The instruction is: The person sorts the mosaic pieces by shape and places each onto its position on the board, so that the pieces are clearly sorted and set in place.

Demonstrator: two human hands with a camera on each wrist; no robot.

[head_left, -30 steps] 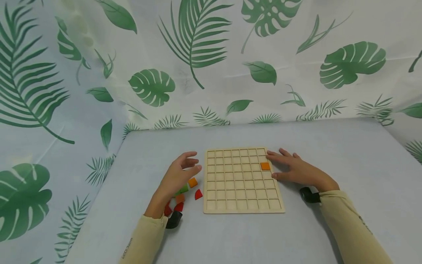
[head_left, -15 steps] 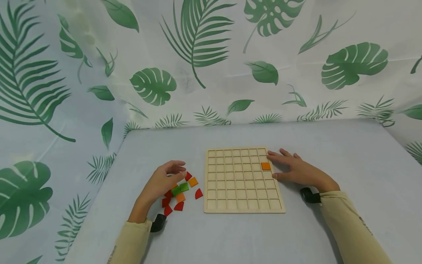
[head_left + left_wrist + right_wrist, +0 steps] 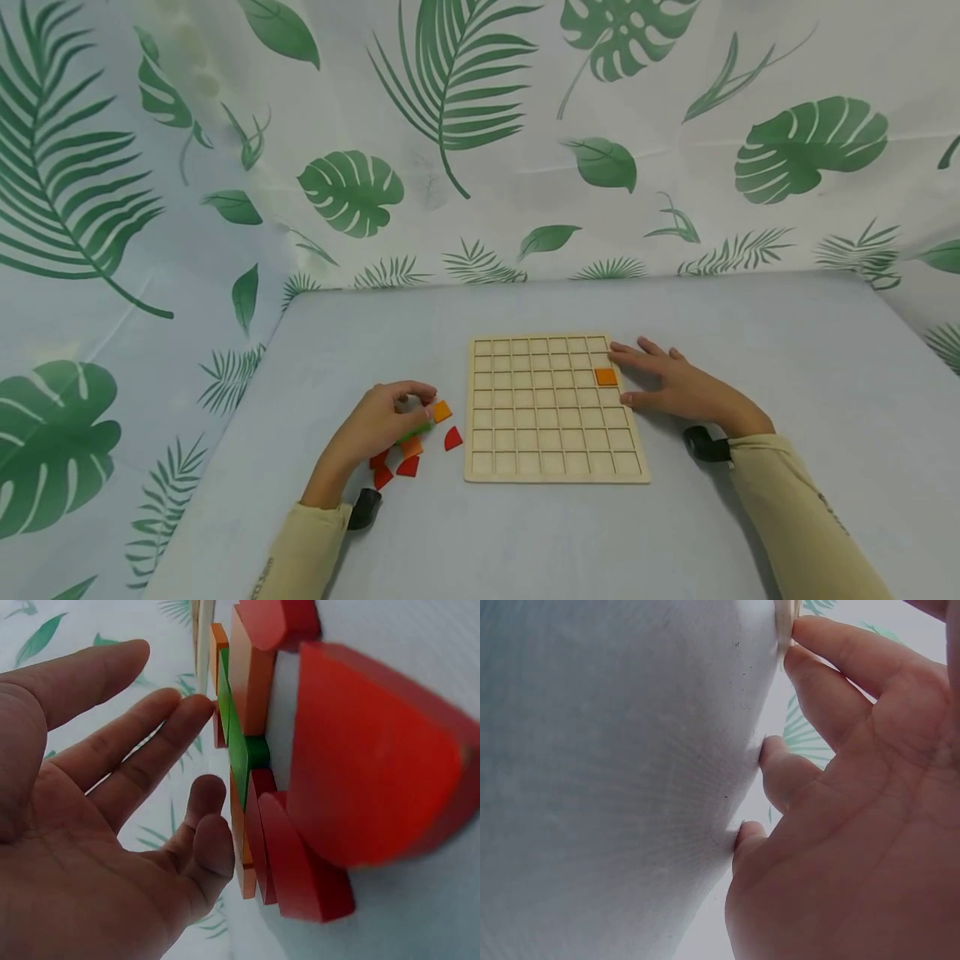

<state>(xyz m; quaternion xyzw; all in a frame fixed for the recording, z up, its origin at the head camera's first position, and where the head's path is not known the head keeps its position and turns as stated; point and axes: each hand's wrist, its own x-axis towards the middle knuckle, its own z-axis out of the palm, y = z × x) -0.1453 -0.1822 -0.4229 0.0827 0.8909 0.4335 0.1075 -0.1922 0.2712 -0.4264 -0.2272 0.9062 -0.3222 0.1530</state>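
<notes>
My left hand (image 3: 377, 425) hovers low over a loose pile of small wooden pieces left of the board. In the left wrist view its thumb stands apart from the fingers, and two fingertips (image 3: 196, 709) reach right to a small reddish piece (image 3: 218, 726). Green pieces (image 3: 239, 754) and red pieces (image 3: 375, 761) lie along the hand, which covers part of the pile in the head view. My right hand (image 3: 678, 385) rests with spread fingers at the right edge of the wooden grid board (image 3: 551, 478). One orange square (image 3: 606, 377) sits in a right-column cell.
An orange square (image 3: 442, 411) and a red quarter-round piece (image 3: 452, 437) lie between the pile and the board. The pale table (image 3: 540, 542) meets a leaf-print cloth (image 3: 465, 217) at the back and sides.
My left hand moved back from beside the board, left and toward me over the pile, then slightly lower and right onto the pieces. The right hand stays at the board's edge.
</notes>
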